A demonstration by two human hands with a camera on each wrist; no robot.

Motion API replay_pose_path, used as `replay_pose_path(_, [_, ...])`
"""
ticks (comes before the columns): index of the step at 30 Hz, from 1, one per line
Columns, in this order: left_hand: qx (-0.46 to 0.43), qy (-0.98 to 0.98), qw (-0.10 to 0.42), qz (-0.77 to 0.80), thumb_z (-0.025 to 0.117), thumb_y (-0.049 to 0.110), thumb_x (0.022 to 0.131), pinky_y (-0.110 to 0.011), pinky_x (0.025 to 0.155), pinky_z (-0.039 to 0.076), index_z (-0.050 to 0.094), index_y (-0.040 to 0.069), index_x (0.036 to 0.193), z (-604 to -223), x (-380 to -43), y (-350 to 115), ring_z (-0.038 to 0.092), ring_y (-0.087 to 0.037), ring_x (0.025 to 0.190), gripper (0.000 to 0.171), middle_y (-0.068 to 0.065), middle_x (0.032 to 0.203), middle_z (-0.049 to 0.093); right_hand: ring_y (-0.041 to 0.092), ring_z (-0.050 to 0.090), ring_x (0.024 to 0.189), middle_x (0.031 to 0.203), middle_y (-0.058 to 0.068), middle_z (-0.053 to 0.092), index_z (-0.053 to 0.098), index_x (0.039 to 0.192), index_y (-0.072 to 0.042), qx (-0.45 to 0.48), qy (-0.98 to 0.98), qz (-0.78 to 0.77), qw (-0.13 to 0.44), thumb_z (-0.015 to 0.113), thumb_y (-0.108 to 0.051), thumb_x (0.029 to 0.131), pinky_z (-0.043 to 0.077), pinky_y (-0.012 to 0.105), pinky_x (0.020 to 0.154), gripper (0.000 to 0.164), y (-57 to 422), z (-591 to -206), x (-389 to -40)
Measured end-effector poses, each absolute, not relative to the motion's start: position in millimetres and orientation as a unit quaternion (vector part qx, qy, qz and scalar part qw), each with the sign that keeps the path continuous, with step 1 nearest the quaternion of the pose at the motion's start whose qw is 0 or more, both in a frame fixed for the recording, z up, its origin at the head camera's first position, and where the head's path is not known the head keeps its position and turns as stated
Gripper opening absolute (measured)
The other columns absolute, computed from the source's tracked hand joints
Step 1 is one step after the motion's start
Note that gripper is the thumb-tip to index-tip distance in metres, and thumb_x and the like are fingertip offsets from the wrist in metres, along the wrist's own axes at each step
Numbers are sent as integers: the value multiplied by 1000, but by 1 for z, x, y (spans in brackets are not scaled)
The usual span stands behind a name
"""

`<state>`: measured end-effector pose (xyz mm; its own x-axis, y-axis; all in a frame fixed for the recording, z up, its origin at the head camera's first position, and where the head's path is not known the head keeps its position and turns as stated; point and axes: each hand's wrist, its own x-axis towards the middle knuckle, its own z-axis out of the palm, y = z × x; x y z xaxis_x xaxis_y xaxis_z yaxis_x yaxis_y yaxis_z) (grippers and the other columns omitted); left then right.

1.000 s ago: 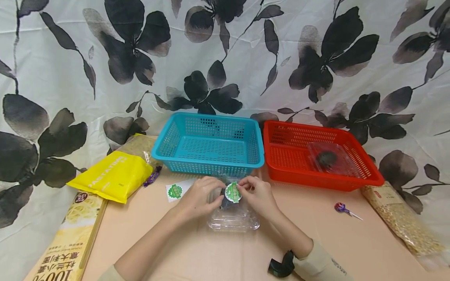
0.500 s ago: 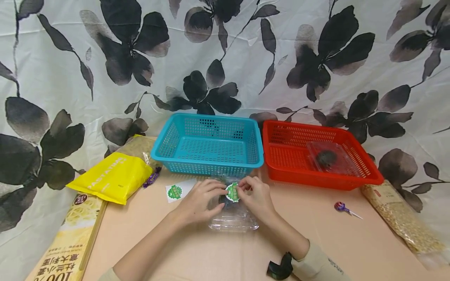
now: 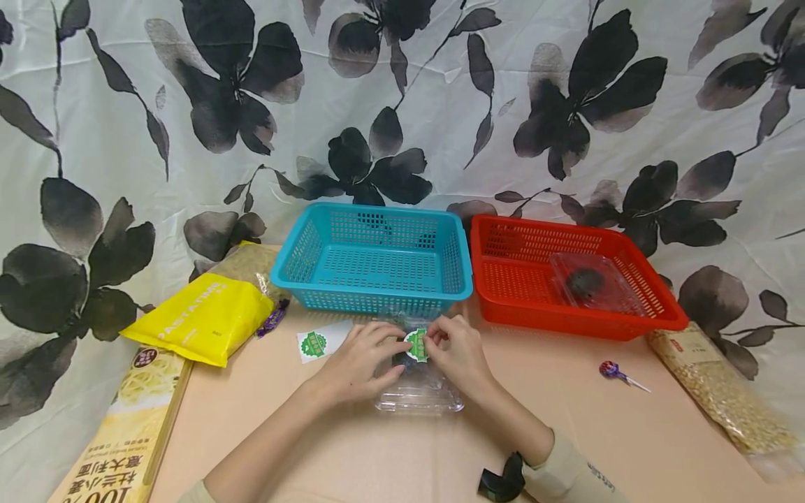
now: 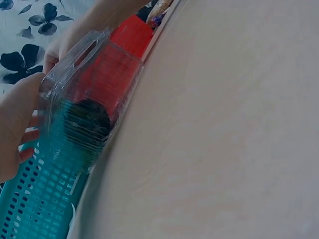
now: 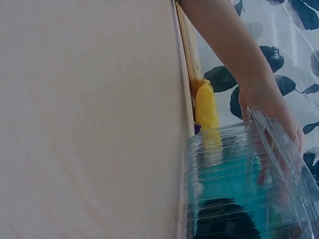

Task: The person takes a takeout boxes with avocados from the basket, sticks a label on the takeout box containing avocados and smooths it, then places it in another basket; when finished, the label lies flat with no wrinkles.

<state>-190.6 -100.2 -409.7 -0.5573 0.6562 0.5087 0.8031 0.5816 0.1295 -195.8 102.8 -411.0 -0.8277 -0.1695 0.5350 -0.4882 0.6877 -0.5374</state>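
A clear plastic clamshell box [image 3: 420, 399] stands on the table in front of the blue basket. Inside it sits a dark, round thing [image 4: 87, 122], whose kind I cannot tell. Over the lid is a round green-and-white sticker [image 3: 416, 345]. My right hand [image 3: 462, 353] pinches the sticker's right edge between thumb and forefinger. From the other side, my left hand [image 3: 357, 358] reaches over the box, its forefinger touching the sticker's left edge and its thumb lower on the lid. A backing sheet with another green sticker [image 3: 313, 344] lies left of the box.
Behind stand a blue basket [image 3: 371, 297] and a red basket [image 3: 534, 318] that holds another clear box [image 3: 606, 286]. A yellow pasta bag [image 3: 204, 314] and a spaghetti pack [image 3: 126, 433] lie left. At right are a lollipop [image 3: 610, 371] and a grain bag [image 3: 717, 391].
My left forefinger has come down onto the sticker's left edge, and the sticker has shifted very slightly. The right hand keeps its pinch; the box has barely moved.
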Motion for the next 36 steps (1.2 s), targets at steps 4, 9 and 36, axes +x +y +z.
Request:
replay_pose_path(4, [-423, -867, 206, -165, 54, 35, 82, -39, 87, 36, 61, 19, 112, -409, -190, -100, 44, -17, 112, 34, -1, 114, 55, 13, 47, 65, 62, -10, 51, 61, 68, -16, 198, -891, 332, 239, 67, -6, 71, 37, 21, 55, 12, 103, -410, -197])
replay_pose_path(9, [-404, -878, 176, -185, 53, 36, 84, -38, 89, 33, 60, 19, 113, -408, -188, -99, 42, -15, 113, 35, 0, 116, 51, 7, 45, 75, 76, -4, 55, 65, 73, -15, 260, -882, 299, 257, 69, -11, 72, 42, 19, 60, 5, 110, -406, -198])
replay_pose_path(36, [-442, -847, 269, -125, 47, 33, 84, -49, 96, 22, 67, 16, 100, -409, -186, -98, 49, -15, 112, 30, 5, 103, 65, 26, 51, 98, 103, 2, 63, 66, 96, -12, 453, -810, 194, 319, 35, -29, 90, 33, 37, 89, 36, 141, -429, -193])
